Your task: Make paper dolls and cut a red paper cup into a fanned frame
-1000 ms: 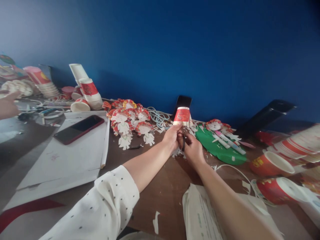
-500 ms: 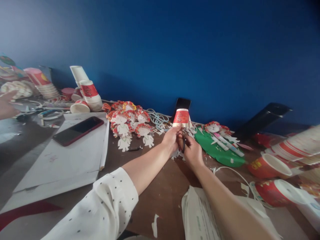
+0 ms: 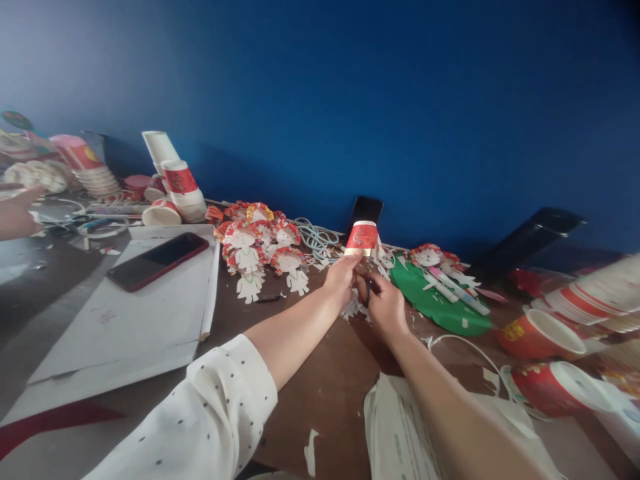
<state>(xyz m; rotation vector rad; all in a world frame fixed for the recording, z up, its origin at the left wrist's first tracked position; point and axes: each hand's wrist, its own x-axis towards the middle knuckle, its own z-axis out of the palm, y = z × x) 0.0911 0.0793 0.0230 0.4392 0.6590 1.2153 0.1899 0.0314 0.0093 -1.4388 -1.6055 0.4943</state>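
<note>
In the head view my left hand [image 3: 343, 275] is closed on a red and white paper cup [image 3: 362, 237], held bottom up near the middle. Close against it, my right hand [image 3: 384, 301] wraps round the dark handles of scissors [image 3: 369, 291]. The blades lie by the cup's lower edge, mostly hidden by my fingers. Cut white paper scraps [image 3: 354, 308] lie beneath both hands. To the left, several white paper figures [image 3: 246, 257] with red curly tops are heaped together. A dark phone [image 3: 367, 208] leans on the wall behind the cup.
Stacked paper cups [image 3: 184, 190] stand left; more cups [image 3: 543, 332] lie right. A phone [image 3: 159, 260] rests on a white board [image 3: 120, 327]. Markers [image 3: 456, 291] lie on a green sheet [image 3: 420, 300]. Another person's hand [image 3: 19, 215] shows far left. A blue wall [image 3: 320, 120] bounds the table.
The cup has dipped slightly and tilted a little in my left hand. Both hands stay in nearly the same place. At far left the other person's hand has moved slightly.
</note>
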